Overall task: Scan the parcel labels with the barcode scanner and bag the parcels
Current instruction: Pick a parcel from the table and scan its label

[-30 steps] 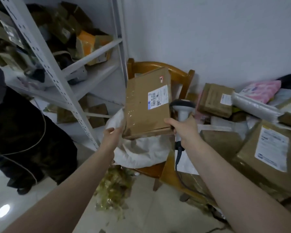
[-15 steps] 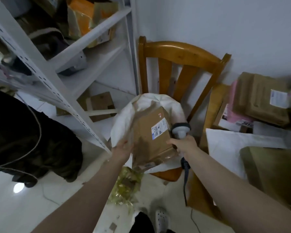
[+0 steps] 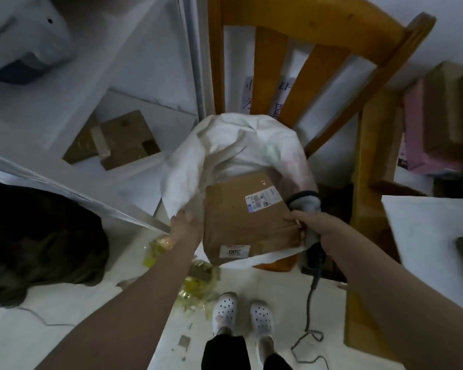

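A brown cardboard parcel (image 3: 241, 225) with a white label lies half inside the mouth of a white bag (image 3: 225, 153) that sits on a wooden chair (image 3: 300, 28). My left hand (image 3: 183, 229) grips the bag's left edge beside the parcel. My right hand (image 3: 312, 225) holds the grey barcode scanner (image 3: 304, 202) by its handle, and its fingers also touch the parcel's right edge. The scanner's cable (image 3: 309, 297) hangs to the floor.
White metal shelving (image 3: 96, 166) stands at the left with cardboard boxes (image 3: 120, 141) on its lower shelf. A black bag (image 3: 38, 236) lies on the floor at left. Yellow packing scraps (image 3: 195, 284) lie by my feet. More parcels (image 3: 439, 124) are stacked at the right.
The parcel has come down from in front of me into the white bag on the chair. My view has tilted downward. My left hand has shifted from the parcel to the bag's edge.
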